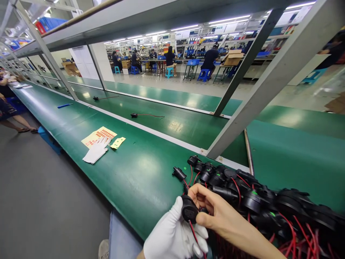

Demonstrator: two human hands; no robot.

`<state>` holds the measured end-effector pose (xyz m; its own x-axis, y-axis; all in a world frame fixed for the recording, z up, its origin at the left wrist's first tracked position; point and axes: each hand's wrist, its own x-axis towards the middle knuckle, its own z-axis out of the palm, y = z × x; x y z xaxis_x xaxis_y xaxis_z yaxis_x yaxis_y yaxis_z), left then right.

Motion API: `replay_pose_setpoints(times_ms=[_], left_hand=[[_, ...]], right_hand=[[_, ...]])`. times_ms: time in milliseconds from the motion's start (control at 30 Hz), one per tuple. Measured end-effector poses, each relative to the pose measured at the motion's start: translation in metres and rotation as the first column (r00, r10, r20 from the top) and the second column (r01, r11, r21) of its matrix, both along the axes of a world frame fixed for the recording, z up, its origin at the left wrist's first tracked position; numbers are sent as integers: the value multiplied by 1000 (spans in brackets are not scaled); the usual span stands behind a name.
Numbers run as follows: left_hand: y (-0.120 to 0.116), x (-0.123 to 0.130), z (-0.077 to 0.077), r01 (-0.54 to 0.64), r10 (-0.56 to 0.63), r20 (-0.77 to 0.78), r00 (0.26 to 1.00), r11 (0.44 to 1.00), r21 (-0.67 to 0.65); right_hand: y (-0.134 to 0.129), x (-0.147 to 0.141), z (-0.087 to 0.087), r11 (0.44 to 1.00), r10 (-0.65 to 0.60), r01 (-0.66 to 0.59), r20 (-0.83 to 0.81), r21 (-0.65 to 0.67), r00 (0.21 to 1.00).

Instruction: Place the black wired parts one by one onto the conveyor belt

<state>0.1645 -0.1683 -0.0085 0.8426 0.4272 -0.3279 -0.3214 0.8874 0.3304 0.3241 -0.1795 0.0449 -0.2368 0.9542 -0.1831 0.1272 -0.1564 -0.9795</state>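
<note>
My left hand [172,230], in a white glove, is closed around a black round part [189,209] with a red wire [193,230] running down from it. The bare fingers of my right hand [208,205] grip the same part at its upper and right edges. Beside and beyond my right hand lies a large pile of similar black parts [252,201] with red wires, some bearing green dots. One small black cylindrical piece [179,173] rests at the pile's left edge, near a green dot sticker on the bench. The palm side of my left hand is partly hidden.
On the green bench [140,172] lie a white glove [96,150], a sheet of red stickers [104,133], a small sheet of green stickers [118,143] and a blue pen [65,105]. Two wired black parts [134,115] sit on the recessed belt. Slanted metal posts [253,93] support the overhead shelf.
</note>
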Motion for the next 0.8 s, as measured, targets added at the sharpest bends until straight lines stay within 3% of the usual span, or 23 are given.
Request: replay_pose_setpoints(times_ms=[167,367,467,533,600,667,733,800], left_hand=[[-3,0,10,-10,13,29,999,996,-92],[-2,1,17,15,-18,-44,999,997,-80],[-3,2,15,-4,7,-69,998,999,33],[-4,0,15,-50,68,-75,995,973,224],[-4,-5,20,-50,120,-129,984,892,449],[-3,-13,28,15,214,-306,928,796,604],[-1,-23,37,79,394,-463,794,687,722],[2,-32,43,128,575,-454,680,517,846]], right_hand=[[-2,0,-5,999,-23,22,-17,-26,1000],[-3,-3,-2,999,-30,28,-38,-34,999],[-5,-3,-1,1000,-28,28,-14,-4,999],[-7,0,0,996,-35,31,43,82,998],[-9,4,2,970,-38,7,124,245,992],[-10,8,3,907,-21,-61,190,417,982],[-11,10,5,849,-2,-120,231,514,973],[-12,10,6,825,-21,-123,247,552,969]])
